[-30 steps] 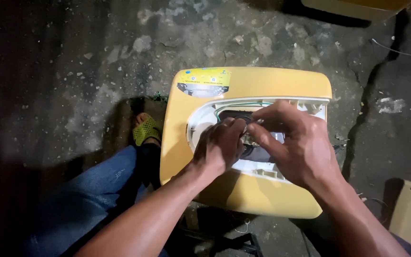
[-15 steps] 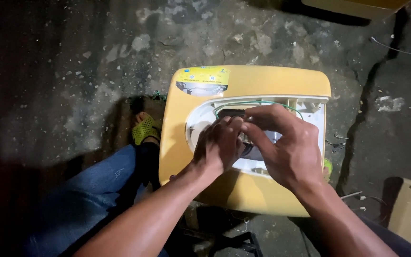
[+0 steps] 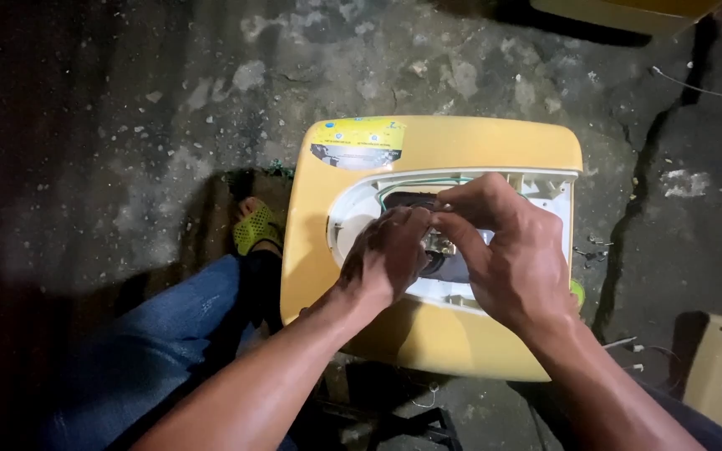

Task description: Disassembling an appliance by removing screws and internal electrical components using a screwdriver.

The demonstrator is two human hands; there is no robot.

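Since earlier, we are closing both hands, left hand [image 3: 388, 260] and right hand [image 3: 507, 255], pinching the small metal part [image 3: 440, 244] between them inside the yellow housing [image 3: 428, 334].

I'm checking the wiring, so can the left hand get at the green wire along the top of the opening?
Probably yes. The left hand sits inside the white opening, and the green wire curves just above it uncovered; only the right hand crowds its right end.
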